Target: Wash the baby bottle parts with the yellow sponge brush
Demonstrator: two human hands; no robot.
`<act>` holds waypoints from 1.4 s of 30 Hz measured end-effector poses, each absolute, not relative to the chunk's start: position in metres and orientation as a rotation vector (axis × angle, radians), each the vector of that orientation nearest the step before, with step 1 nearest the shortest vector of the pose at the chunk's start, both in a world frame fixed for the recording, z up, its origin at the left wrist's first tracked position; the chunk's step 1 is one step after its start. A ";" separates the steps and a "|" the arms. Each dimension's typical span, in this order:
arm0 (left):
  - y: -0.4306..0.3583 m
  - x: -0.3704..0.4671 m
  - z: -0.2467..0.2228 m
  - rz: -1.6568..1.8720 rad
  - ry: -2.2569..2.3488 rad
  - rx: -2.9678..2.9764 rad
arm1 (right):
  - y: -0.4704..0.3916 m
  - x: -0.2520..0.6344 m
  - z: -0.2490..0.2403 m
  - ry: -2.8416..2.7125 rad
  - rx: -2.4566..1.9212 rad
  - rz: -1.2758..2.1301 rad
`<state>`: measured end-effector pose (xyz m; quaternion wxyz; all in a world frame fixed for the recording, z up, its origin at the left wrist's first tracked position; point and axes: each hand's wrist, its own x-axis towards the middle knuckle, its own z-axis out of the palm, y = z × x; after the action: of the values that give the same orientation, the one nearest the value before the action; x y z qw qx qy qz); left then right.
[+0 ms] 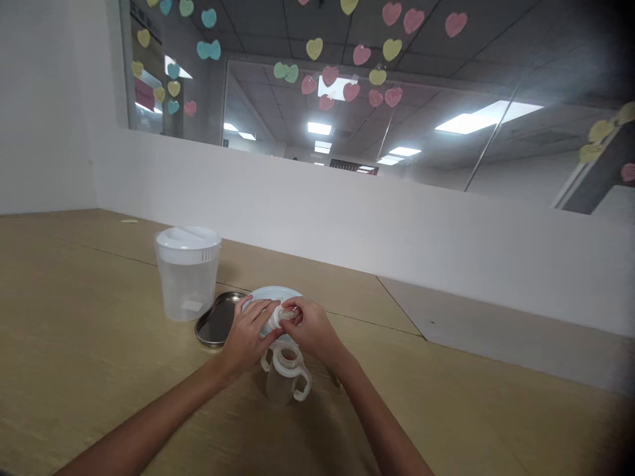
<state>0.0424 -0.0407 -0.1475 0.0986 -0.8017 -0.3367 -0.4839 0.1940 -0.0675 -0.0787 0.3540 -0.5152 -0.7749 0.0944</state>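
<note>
Above the plate, my left hand (249,330) grips a white bottle collar (272,320) by its side, fingers curved around it. My right hand (310,328) pinches the clear nipple (286,315), which sits at the collar; how far it goes through is hidden by my fingers. Just below both hands stands a clear baby bottle (282,387) with two white side handles, upright and with its mouth uncovered. Behind the hands lies a pale blue plate (274,291), partly covered by them.
Left of the hands, a dark metal kidney dish (216,322) lies on the wooden table (124,344). A lidded clear plastic jug (188,284) stands behind it. A white wall (317,211) with a window above bounds the table's far side.
</note>
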 end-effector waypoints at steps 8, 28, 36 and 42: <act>-0.045 0.044 -0.145 -1.466 -0.903 -2.333 | -0.067 0.190 -0.084 -1.939 -1.197 -0.043; -0.015 0.033 -0.164 -1.267 -1.555 -2.613 | -0.034 0.224 -0.118 -1.937 -1.858 0.165; -0.018 0.036 -0.161 -1.145 -1.533 -2.678 | -0.030 0.225 -0.122 -2.069 -1.933 0.075; -0.019 0.037 -0.158 -1.264 -1.429 -2.545 | -0.026 0.224 -0.125 -2.010 -1.956 0.024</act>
<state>0.0370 -0.0193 -0.1578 -0.0195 -0.8000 -0.4491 -0.3973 0.2241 -0.0263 -0.1253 0.1676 -0.6876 -0.7064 0.0084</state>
